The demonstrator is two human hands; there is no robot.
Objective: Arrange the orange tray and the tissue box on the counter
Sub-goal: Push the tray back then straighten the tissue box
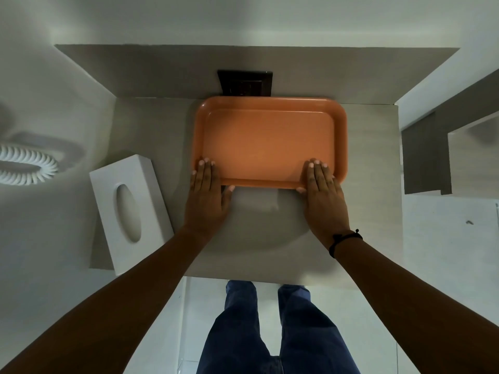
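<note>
Your left hand (206, 190) and right hand (322, 191) lie flat on the near corners of the orange tray (270, 143), fingers straight and close together across its rim and onto its floor, each thumb (229, 189) tucked at the tray's near edge; whether the thumbs hook beneath the rim cannot be told. A dark cord bracelet (344, 240) circles your right wrist. Stretching away from your fingertips, the tray rests on the pale grey counter (162, 136), its long side running across between your two hands and its far rim reaching the back wall, just below a dark wall socket plate (245, 83) that sits beyond your hands. Off to the outside of your left hand, well clear of the tray, the white tissue box (131, 211) lies on the counter's left edge, its oval slot facing up and its length angled slightly, with the near end over the counter's front corner. Further out on that same side, a coiled white cord (27, 168) curls against the pale surface, blurred at the picture's edge. Below your forearms, the counter's front edge gives way to a light floor, where your legs in blue jeans (270, 333) stand close to the unit.
</note>
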